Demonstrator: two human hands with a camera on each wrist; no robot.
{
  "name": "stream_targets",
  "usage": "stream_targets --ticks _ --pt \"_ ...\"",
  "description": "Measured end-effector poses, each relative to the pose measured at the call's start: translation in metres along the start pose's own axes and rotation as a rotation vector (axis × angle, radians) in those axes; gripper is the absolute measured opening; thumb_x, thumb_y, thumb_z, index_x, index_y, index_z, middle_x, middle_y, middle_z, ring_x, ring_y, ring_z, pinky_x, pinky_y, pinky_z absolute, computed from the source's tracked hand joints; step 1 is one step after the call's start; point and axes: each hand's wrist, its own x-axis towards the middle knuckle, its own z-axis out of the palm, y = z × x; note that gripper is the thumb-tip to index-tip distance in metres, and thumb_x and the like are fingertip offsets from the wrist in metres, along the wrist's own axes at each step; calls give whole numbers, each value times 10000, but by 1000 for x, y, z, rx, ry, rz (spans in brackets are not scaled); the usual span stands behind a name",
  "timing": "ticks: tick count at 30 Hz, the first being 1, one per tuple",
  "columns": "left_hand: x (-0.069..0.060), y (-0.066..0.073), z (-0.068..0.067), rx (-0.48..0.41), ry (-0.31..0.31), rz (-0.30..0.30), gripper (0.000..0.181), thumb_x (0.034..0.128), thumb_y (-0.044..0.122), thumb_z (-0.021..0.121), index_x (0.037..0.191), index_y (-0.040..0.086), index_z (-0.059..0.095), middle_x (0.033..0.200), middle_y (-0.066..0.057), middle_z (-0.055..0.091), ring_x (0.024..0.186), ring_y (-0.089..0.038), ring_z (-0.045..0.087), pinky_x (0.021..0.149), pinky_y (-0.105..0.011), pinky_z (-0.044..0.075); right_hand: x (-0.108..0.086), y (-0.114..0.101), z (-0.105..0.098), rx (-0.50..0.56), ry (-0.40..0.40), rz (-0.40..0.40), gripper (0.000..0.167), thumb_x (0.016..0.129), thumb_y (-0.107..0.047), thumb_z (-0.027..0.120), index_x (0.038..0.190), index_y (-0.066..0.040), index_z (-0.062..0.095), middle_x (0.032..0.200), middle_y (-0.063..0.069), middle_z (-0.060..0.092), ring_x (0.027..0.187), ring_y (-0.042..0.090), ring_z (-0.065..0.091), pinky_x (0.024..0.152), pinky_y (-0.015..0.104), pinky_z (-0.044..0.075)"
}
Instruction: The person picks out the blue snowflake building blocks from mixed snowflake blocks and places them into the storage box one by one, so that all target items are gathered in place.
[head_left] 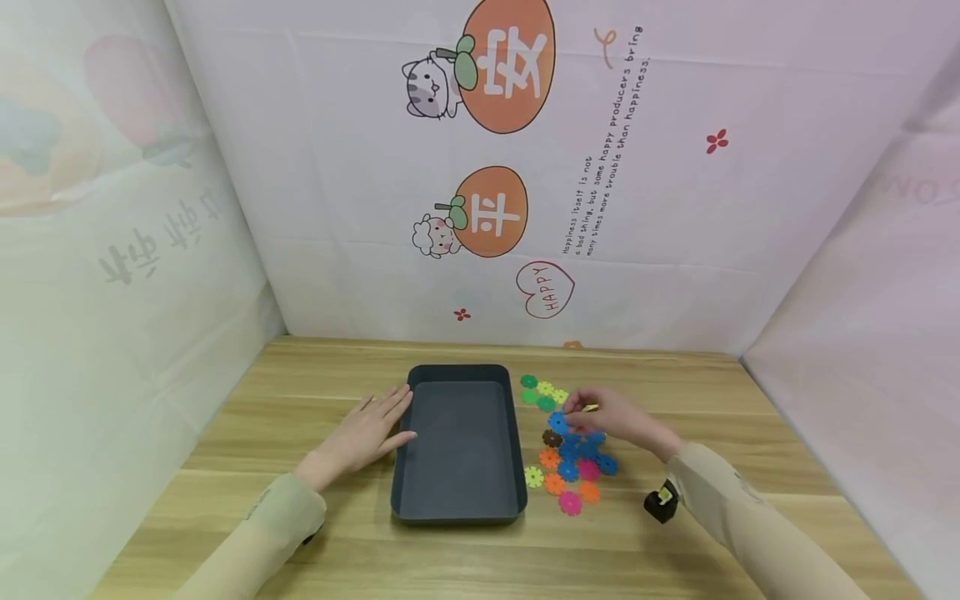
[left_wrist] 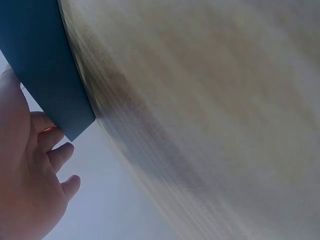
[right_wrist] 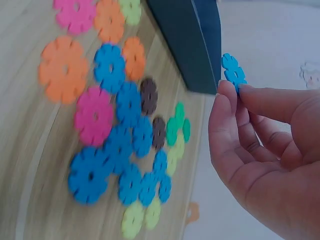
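A dark grey rectangular tray (head_left: 459, 512) lies on the wooden table. My left hand (head_left: 363, 435) rests at its left rim, fingers extended and touching the edge; the left wrist view shows the fingers (left_wrist: 61, 156) against the tray's outer wall (left_wrist: 45, 65). To the right of the tray, my right hand (head_left: 611, 417) pinches a blue snowflake disc (right_wrist: 235, 75) between thumb and fingertips, held above the table. The blue piece looks like two notched discs joined together. Beneath and beside that hand lie loose blue discs (right_wrist: 129, 104), partly hidden by it in the head view.
Scattered snowflake discs cover the table right of the tray: green (head_left: 529, 381), yellow (head_left: 533, 477), orange (head_left: 554, 484), pink (head_left: 570, 502) and brown (head_left: 552, 438). White printed cloth (head_left: 360, 167) walls the table at the back and both sides.
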Motion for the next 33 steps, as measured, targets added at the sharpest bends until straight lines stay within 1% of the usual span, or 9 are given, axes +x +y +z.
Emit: stream_targets --ticks 3,6,11,13,18,21,25,30,33 --pt "0 0 1 -1 -2 -3 737 1012 511 476 1552 39 309 1632 -139 290 1499 -337 319 1208 -602 264 8 -9 9 -15 -24 -21 154 967 -140 638 1015 6 629 948 154 671 835 285 681 727 348 616" --pt "0 0 1 -2 -1 -5 737 1011 512 477 1551 39 311 1632 -138 289 1500 -336 318 1209 -603 260 16 -18 20 -21 -52 -49 144 968 -133 635 1006 6 630 931 153 678 800 263 684 721 350 617" --pt "0 0 1 -13 -3 -5 737 1014 512 472 1551 35 308 1634 -139 283 1502 -343 311 1212 -606 249 31 -31 37 -16 -80 -65 129 966 -128 640 1001 -4 636 938 140 682 839 337 710 780 470 618" --pt "0 0 1 -18 -4 -4 735 1015 508 473 1552 36 306 1635 -137 279 1502 -345 310 1215 -605 244 37 -36 44 -13 -94 -59 112 966 -124 639 990 -15 637 938 133 681 851 352 709 801 494 613" --pt "0 -1 0 -10 3 4 732 1014 508 476 1551 38 312 1629 -142 293 1495 -347 323 1212 -604 252 47 -49 64 -15 -131 -66 81 956 -99 649 966 -20 638 907 134 684 793 250 714 782 415 628" --pt "0 -2 0 6 6 6 732 1013 515 470 1549 40 318 1628 -141 299 1494 -342 328 1211 -600 259 51 -57 75 7 -165 -84 79 946 -61 650 965 15 639 895 164 689 786 257 720 772 399 632" --pt "0 -3 0 17 2 1 733 1011 525 466 1551 51 320 1631 -129 295 1498 -331 324 1215 -594 256 55 -65 89 24 -207 -64 63 944 -46 647 958 16 646 885 141 692 812 298 726 791 429 629" --pt "1 -2 1 20 0 -3 731 1008 528 471 1549 57 328 1630 -123 301 1500 -321 325 1217 -591 256 61 -72 104 45 -226 -19 48 937 -54 660 937 -6 661 872 109 696 805 271 729 804 441 626" --pt "2 -2 2 26 4 -5 730 1008 527 473 1548 56 331 1628 -123 305 1498 -322 329 1217 -589 259 65 -73 112 39 -231 -20 45 928 -50 671 927 -5 666 858 114 704 792 264 736 783 419 631"
